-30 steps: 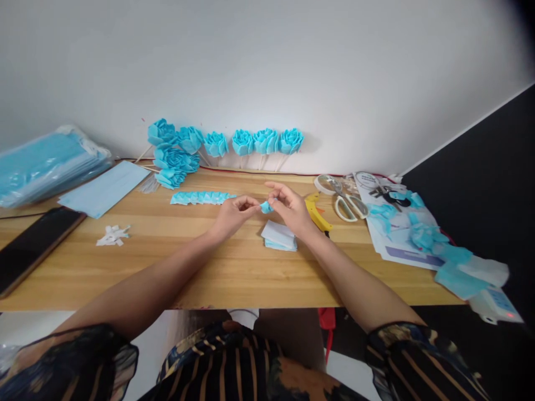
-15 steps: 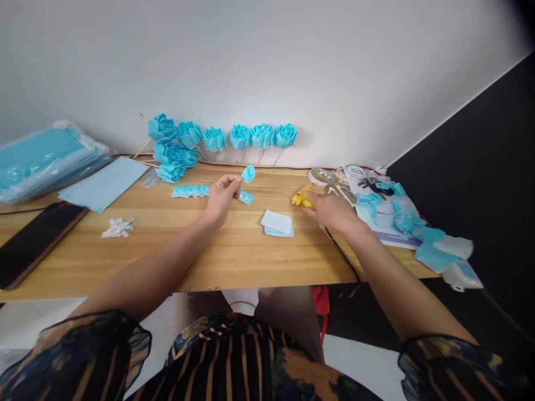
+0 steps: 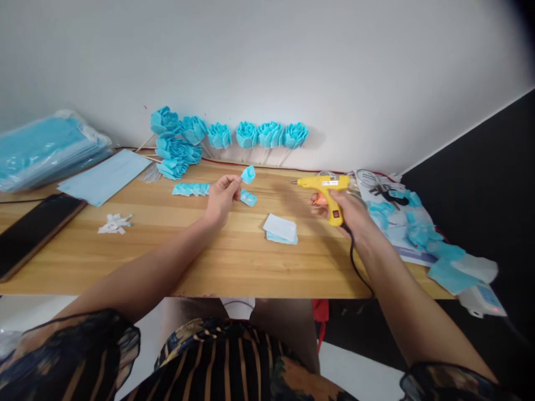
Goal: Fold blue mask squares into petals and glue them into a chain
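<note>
1. The right hand [image 3: 349,214] is wrapped around the handle of a yellow plastic hot-glue gun [image 3: 324,189]. The gun is raised above the wooden tabletop [image 3: 234,262], with its nozzle pointing left. A black cord runs from the handle down past the wrist.
2. The left hand [image 3: 220,197] pinches a small folded light-blue paper piece [image 3: 248,174] between thumb and fingertips and holds it in the air, level with the nozzle but well apart from it.
3. A second small blue folded piece [image 3: 248,197] lies on the tabletop just beside the left hand.
4. A short stack of white and blue paper squares [image 3: 281,229] lies between the two hands, nearer the table edge.
5. A strip of folded blue paper petals [image 3: 191,189] lies left of the left hand.
6. A row of finished blue paper roses on sticks [image 3: 234,136] leans against the white wall.
7. Blue paper scraps [image 3: 422,234] lie on the right; a black phone [image 3: 33,234] lies at far left.
</note>
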`<state>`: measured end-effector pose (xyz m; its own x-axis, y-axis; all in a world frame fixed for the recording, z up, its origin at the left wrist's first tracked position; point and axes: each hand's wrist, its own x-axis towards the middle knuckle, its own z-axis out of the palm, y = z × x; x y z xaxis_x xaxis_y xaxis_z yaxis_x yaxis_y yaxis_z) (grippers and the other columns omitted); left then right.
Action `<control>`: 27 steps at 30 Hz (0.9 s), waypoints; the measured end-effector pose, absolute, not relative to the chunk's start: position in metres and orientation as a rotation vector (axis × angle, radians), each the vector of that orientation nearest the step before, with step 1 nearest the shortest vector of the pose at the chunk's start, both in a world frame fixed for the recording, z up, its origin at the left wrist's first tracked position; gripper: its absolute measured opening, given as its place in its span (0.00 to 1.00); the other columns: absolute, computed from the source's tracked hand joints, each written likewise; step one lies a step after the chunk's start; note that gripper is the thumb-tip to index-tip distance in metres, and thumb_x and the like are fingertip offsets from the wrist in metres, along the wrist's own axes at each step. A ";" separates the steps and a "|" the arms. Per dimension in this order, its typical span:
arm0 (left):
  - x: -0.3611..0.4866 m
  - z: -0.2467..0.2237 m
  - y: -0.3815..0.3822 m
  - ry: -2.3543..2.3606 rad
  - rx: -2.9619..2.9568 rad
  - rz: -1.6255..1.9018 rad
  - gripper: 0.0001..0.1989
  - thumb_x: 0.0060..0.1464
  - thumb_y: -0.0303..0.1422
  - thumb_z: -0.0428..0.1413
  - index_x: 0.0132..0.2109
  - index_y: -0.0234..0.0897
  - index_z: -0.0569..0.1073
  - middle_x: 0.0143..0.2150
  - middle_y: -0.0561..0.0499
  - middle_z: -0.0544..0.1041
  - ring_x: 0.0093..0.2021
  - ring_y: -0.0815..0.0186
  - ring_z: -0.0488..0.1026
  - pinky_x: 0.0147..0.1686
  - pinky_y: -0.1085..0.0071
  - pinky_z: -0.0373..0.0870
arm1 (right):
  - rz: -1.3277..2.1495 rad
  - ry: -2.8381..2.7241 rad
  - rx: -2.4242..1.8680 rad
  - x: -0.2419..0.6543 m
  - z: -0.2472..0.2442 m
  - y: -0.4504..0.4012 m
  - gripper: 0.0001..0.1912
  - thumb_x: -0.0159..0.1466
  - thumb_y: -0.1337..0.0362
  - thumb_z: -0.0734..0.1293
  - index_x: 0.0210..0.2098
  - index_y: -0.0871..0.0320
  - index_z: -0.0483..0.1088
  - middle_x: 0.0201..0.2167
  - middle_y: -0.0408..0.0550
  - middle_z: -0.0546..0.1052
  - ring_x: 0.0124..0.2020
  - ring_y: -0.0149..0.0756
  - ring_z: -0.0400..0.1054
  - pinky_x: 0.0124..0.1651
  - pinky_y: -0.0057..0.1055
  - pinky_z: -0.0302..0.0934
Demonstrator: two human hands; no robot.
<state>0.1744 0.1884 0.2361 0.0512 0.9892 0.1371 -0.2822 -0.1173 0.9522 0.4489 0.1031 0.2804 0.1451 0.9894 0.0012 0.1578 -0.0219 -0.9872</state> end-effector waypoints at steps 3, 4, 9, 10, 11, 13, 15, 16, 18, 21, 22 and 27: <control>0.175 0.237 0.187 0.879 1.098 1.374 0.08 0.54 0.35 0.58 0.31 0.36 0.70 0.20 0.57 0.67 0.21 0.73 0.61 0.25 0.74 0.59 | 1.191 -1.259 -1.328 0.430 0.276 0.110 0.18 0.60 0.48 0.69 0.39 0.58 0.74 0.36 0.53 0.79 0.36 0.42 0.76 0.28 0.32 0.72; 0.176 0.237 0.187 0.874 1.070 1.369 0.07 0.54 0.34 0.58 0.31 0.36 0.70 0.20 0.57 0.67 0.21 0.73 0.61 0.26 0.74 0.59 | 1.241 -1.281 -1.320 0.425 0.275 0.114 0.20 0.59 0.47 0.71 0.37 0.58 0.74 0.35 0.53 0.79 0.36 0.42 0.76 0.28 0.31 0.72; 0.180 0.247 0.187 0.881 0.964 1.258 0.08 0.55 0.32 0.57 0.30 0.36 0.68 0.19 0.57 0.66 0.21 0.73 0.62 0.24 0.75 0.59 | 1.372 -1.383 -1.295 0.413 0.267 0.134 0.27 0.55 0.39 0.70 0.32 0.59 0.76 0.29 0.52 0.79 0.28 0.38 0.74 0.31 0.33 0.72; 0.179 0.250 0.186 0.882 0.995 1.232 0.08 0.56 0.33 0.57 0.30 0.36 0.69 0.19 0.56 0.67 0.21 0.73 0.63 0.24 0.75 0.59 | 1.392 -1.404 -1.295 0.413 0.265 0.135 0.28 0.56 0.37 0.69 0.31 0.59 0.76 0.29 0.51 0.80 0.25 0.36 0.73 0.31 0.33 0.72; 0.178 0.251 0.185 0.879 1.038 1.213 0.08 0.56 0.33 0.58 0.31 0.35 0.69 0.20 0.56 0.67 0.21 0.73 0.63 0.25 0.75 0.59 | 1.411 -1.422 -1.289 0.412 0.262 0.136 0.29 0.56 0.36 0.67 0.30 0.58 0.76 0.28 0.51 0.80 0.25 0.36 0.72 0.31 0.33 0.72; 0.174 0.251 0.181 0.875 1.121 1.197 0.09 0.57 0.34 0.58 0.32 0.35 0.70 0.20 0.55 0.68 0.22 0.73 0.63 0.25 0.75 0.59 | 1.448 -1.445 -1.254 0.413 0.257 0.136 0.29 0.58 0.36 0.66 0.30 0.57 0.76 0.29 0.51 0.79 0.26 0.37 0.73 0.33 0.33 0.71; 0.169 0.247 0.176 0.881 1.158 1.214 0.09 0.57 0.36 0.59 0.32 0.36 0.71 0.20 0.56 0.68 0.22 0.73 0.62 0.26 0.75 0.59 | 1.460 -1.461 -1.211 0.414 0.251 0.134 0.27 0.60 0.37 0.65 0.32 0.56 0.76 0.30 0.50 0.79 0.30 0.38 0.74 0.37 0.34 0.71; 0.166 0.244 0.173 0.885 1.157 1.228 0.10 0.57 0.37 0.59 0.33 0.36 0.71 0.20 0.56 0.68 0.22 0.73 0.62 0.26 0.75 0.58 | 1.456 -1.467 -1.197 0.414 0.249 0.133 0.26 0.61 0.38 0.64 0.33 0.56 0.76 0.31 0.49 0.79 0.32 0.38 0.74 0.39 0.34 0.71; 0.160 0.239 0.170 0.884 1.145 1.242 0.10 0.58 0.38 0.59 0.33 0.36 0.71 0.20 0.56 0.68 0.22 0.73 0.62 0.26 0.75 0.58 | 1.440 -1.485 -1.187 0.415 0.246 0.132 0.25 0.64 0.40 0.62 0.35 0.55 0.75 0.32 0.49 0.78 0.33 0.37 0.74 0.42 0.34 0.70; 0.155 0.234 0.169 0.863 1.147 1.211 0.10 0.59 0.38 0.59 0.34 0.36 0.71 0.21 0.55 0.68 0.23 0.73 0.63 0.27 0.75 0.61 | 1.428 -1.507 -1.191 0.415 0.244 0.133 0.25 0.66 0.41 0.61 0.34 0.55 0.75 0.32 0.49 0.77 0.32 0.37 0.73 0.42 0.35 0.69; 0.155 0.233 0.170 0.853 1.150 1.203 0.10 0.60 0.37 0.58 0.34 0.36 0.71 0.22 0.55 0.69 0.24 0.72 0.65 0.28 0.75 0.62 | 1.428 -1.509 -1.200 0.414 0.245 0.133 0.25 0.66 0.41 0.60 0.35 0.55 0.75 0.31 0.49 0.76 0.32 0.37 0.72 0.41 0.35 0.68; 0.156 0.232 0.171 0.844 1.194 1.197 0.11 0.63 0.39 0.55 0.36 0.37 0.69 0.28 0.52 0.74 0.33 0.67 0.75 0.38 0.70 0.71 | 1.417 -1.532 -1.250 0.410 0.246 0.134 0.25 0.66 0.42 0.61 0.46 0.55 0.74 0.29 0.47 0.76 0.29 0.36 0.70 0.31 0.32 0.64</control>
